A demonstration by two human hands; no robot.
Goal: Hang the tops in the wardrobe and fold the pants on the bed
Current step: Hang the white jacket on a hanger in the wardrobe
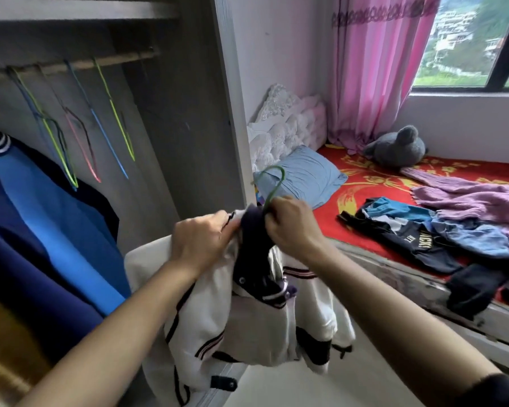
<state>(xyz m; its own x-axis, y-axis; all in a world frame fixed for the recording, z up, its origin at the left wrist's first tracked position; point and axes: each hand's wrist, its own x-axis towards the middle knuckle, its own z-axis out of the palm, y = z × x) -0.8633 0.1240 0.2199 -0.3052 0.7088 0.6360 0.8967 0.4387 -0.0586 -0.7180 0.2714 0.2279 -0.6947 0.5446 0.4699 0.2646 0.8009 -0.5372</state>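
Between wardrobe (pixel 188 113) and bed (pixel 365 177), a jacket (pixel 247 318) goes onto a hanger (pixel 272 183).
The wardrobe holds blue tops (pixel 56 215) and bare hangers (pixel 112 113) on its rail (pixel 100 61). The left grip (pixel 200 239) pinches the jacket's shoulder. The jacket looks soft, light and floppy, best held at the collar. The right grip (pixel 291 227) is clamped on the hanger's neck. Loose clothes (pixel 423 239) lie on the bed.

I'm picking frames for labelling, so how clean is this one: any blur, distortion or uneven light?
Head view: the empty hangers on the rail are streaked by blur, while the white jacket and the green hanger look fairly sharp. Head view: wide-angle distortion tilts the wardrobe side panel. Head view: daylight from the window brightens the bed; the wardrobe interior is dimmer.
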